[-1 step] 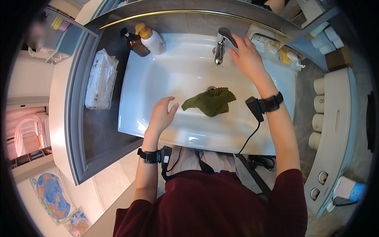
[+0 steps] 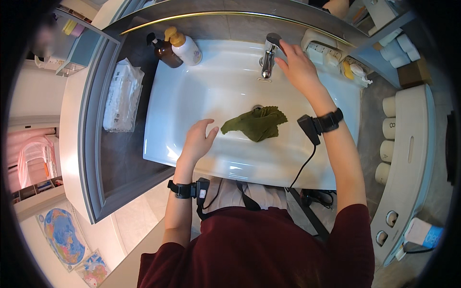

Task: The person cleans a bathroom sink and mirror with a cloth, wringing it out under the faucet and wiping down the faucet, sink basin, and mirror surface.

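Note:
In the white sink [image 2: 197, 91] lies a crumpled dark green cloth [image 2: 254, 125] with scalloped edges, partly over the drain [image 2: 258, 107]. My left hand [image 2: 198, 139] hovers over the sink just left of the cloth, fingers apart and holding nothing. At the back, my right hand [image 2: 298, 67] is beside the chrome tap [image 2: 267, 60]. Its fingers are outstretched next to the dark top of the tap lever [image 2: 273, 37], with thumb and forefinger apart. Whether a fingertip touches the lever I cannot tell. No running water shows under the spout.
A brown pump bottle [image 2: 165, 52] and a white pump bottle [image 2: 187, 49] stand at the sink's back left corner. Left of the sink lies a plastic-wrapped pack [image 2: 123, 98]. Soap holders [image 2: 326, 54] with a yellow item sit back right. A white rack with cups [image 2: 408, 158] is on the right.
The tap lever no longer sticks out to the right under my right hand's fingers; its top now sits over the tap body. My left hand and the cloth stay nearly in place.

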{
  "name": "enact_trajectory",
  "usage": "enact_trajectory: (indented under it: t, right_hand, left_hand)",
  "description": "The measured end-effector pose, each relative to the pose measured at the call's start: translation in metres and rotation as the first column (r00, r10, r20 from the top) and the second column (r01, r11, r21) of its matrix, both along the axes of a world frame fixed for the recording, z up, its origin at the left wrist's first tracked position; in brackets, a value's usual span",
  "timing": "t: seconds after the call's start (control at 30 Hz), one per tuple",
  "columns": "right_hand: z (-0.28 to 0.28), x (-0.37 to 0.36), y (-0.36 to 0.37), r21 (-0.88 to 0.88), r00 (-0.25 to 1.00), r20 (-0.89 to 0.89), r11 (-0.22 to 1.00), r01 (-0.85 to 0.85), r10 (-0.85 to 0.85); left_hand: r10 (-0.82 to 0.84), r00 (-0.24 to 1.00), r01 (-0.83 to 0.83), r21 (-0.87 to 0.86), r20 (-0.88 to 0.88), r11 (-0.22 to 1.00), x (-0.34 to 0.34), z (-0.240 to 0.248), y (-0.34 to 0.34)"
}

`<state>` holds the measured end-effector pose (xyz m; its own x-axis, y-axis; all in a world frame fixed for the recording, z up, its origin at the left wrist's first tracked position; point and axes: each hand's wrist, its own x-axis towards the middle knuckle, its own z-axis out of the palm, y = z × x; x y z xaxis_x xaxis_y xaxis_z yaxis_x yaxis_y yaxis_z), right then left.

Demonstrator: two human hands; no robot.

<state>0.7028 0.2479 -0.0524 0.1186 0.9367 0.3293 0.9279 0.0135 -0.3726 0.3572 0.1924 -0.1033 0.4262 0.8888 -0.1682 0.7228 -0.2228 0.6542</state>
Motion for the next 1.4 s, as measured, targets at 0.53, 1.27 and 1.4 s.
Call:
enact_trajectory:
  t: [0.53, 1.27, 1.4]
  right_hand:
    - [0.010, 0.032, 0.051, -0.078, 0.989, 0.010, 0.986, -0.146, 0.147]
    - [-0.234, -0.042, -0.136, -0.726, 0.899, -0.408, 0.655, -0.212, -0.161]
    - [-0.206, -0.020, -0.156, -0.725, 0.842, -0.515, 0.605, -0.329, -0.159]
  left_hand:
    - [-0.333, 0.936, 0.297, -0.249, -0.117, 0.922, 0.041, -0.056, 0.045]
    - [-0.501, 0.804, 0.261, -0.567, -0.320, 0.781, 0.097, -0.191, 0.049]
    - [-0.636, 0.732, 0.388, -0.619, -0.244, 0.683, 0.081, -0.169, 0.056]
